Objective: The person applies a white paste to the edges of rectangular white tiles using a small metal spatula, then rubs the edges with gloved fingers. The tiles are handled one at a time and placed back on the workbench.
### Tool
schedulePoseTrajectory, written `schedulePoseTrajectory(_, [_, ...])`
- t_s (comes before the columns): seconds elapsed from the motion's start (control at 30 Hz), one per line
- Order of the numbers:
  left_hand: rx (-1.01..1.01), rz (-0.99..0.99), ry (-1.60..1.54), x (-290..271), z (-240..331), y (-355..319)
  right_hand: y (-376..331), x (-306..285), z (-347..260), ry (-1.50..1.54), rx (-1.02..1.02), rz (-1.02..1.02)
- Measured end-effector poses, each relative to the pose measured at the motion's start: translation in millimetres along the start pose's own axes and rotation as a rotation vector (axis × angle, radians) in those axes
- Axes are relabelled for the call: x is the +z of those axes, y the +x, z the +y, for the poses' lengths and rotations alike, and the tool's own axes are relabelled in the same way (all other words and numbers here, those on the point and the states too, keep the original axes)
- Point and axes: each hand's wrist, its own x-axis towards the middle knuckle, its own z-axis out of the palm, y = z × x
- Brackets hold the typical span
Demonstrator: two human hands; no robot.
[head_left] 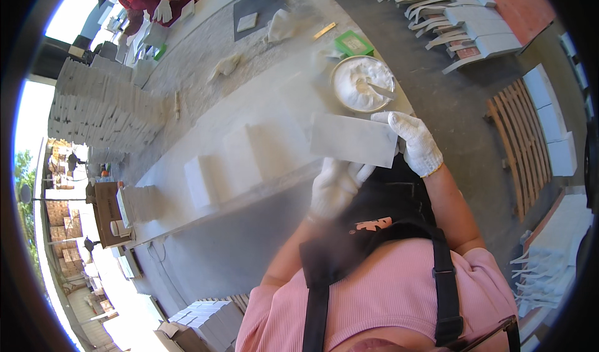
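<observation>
Both of my hands wear white knit gloves and hold a pale grey rectangular tile (pixel 352 138) in front of my apron. My right hand (pixel 413 143) grips its right end, thumb along the upper edge. My left hand (pixel 336 186) is closed at the lower edge, its fingers partly hidden behind the tile. Just beyond the tile, a round tub (pixel 337 93) of white paste stands near the table's right edge. A flat-bladed spatula (pixel 382 92) rests in the paste. Behind the tub sits a green box (pixel 354 43).
On the dusty worktable (pixel 181 218) stand blurred white tile stacks (pixel 201 180), with a taller stack (pixel 103 102) at far left. Rags (pixel 224 67) and a yellow strip (pixel 324 30) lie farther back. A co-worker (pixel 153 2) is at the far end. A wooden pallet (pixel 521 140) is to the right.
</observation>
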Motion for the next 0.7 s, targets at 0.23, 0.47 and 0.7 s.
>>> schedulePoseTrajectory(0.23, [-0.032,0.009,-0.059,-8,-1,-2,-1,0,2,0.041,-0.008,-0.023])
schedulePoseTrajectory(0.47, [0.070,0.095,0.113,-2,34,-29,-10,32,6,-0.076,-0.088,-0.209])
schedulePoseTrajectory(0.7, [0.294,0.609,0.570,-23,128,-89,-4,46,18,-0.114,0.032,-0.414])
